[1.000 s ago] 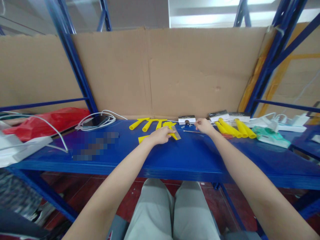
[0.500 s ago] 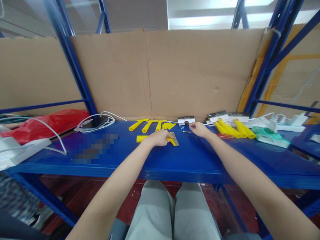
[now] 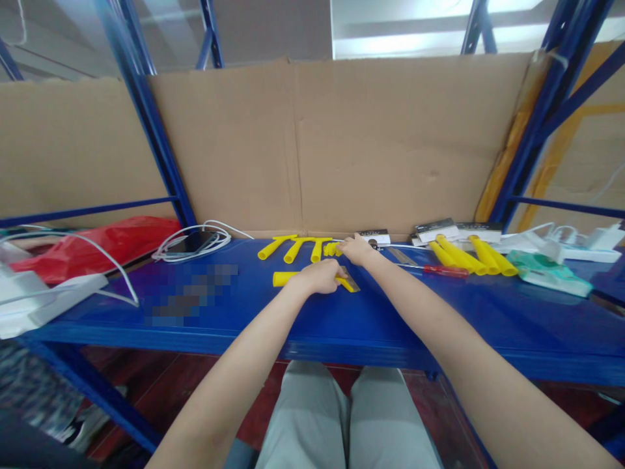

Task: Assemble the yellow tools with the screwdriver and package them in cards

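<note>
My left hand (image 3: 323, 276) is closed around a yellow scraper whose handle (image 3: 283, 279) juts out on its left and whose metal blade (image 3: 353, 284) shows on its right. It rests low over the blue table. Farther back, my right hand (image 3: 355, 249) touches or hovers just over a group of small yellow pieces (image 3: 332, 249), with its fingers bent down. Those fingertips are partly hidden, and I cannot tell whether a piece is between them. Left of the small pieces lie several yellow T-shaped handles (image 3: 293, 250).
A screwdriver with a red handle (image 3: 445, 270) lies right of my right hand. Beyond it are several yellow handles (image 3: 459, 255), white-and-black boxes (image 3: 436, 230) and a green packet (image 3: 551, 270). A coiled white cable (image 3: 215, 242) and red bag (image 3: 117, 244) occupy the left.
My right hand has moved left, from beside the white box and small metal bits to the small yellow pieces. My left hand keeps its hold on the scraper. The view has shifted slightly.
</note>
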Demonstrator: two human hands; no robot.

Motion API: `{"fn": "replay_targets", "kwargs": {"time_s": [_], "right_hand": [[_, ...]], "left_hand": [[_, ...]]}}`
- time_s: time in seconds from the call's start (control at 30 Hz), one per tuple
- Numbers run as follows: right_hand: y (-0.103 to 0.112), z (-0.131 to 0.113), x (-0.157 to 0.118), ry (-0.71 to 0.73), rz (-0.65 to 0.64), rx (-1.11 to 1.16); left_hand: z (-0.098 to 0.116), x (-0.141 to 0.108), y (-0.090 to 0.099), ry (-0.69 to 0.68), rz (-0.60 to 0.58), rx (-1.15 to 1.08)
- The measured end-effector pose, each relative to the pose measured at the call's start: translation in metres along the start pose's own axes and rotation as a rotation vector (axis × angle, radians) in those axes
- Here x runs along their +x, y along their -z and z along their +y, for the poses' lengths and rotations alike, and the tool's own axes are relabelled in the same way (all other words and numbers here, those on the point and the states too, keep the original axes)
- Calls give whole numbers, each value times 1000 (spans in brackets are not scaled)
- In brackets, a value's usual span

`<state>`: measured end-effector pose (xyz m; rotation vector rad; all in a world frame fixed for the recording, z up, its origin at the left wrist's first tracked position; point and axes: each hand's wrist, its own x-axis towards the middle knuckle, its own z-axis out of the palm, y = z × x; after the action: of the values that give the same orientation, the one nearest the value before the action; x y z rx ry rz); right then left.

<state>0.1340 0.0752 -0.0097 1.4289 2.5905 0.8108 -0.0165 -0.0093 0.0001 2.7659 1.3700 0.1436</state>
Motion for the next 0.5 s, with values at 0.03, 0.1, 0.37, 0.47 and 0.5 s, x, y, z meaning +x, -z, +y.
{"fn": "replay_targets", "kwargs": {"time_s": [0.03, 0.1, 0.37, 0.47, 0.5], "right_hand": [[1, -1, 4, 10, -22, -24], [3, -4, 10, 39, -67, -73], [8, 2, 12, 178, -30, -158], [8, 2, 12, 189, -32, -133], [8, 1, 13, 194, -38, -117]], "left_hand": [[0, 0, 0, -4, -9, -4], [0, 0, 0, -16, -21, -11], [-3, 4, -3, -45, -2, 15], [-2, 4, -2, -47, -6, 1], [-2, 3, -2, -45, -8, -7]]}}
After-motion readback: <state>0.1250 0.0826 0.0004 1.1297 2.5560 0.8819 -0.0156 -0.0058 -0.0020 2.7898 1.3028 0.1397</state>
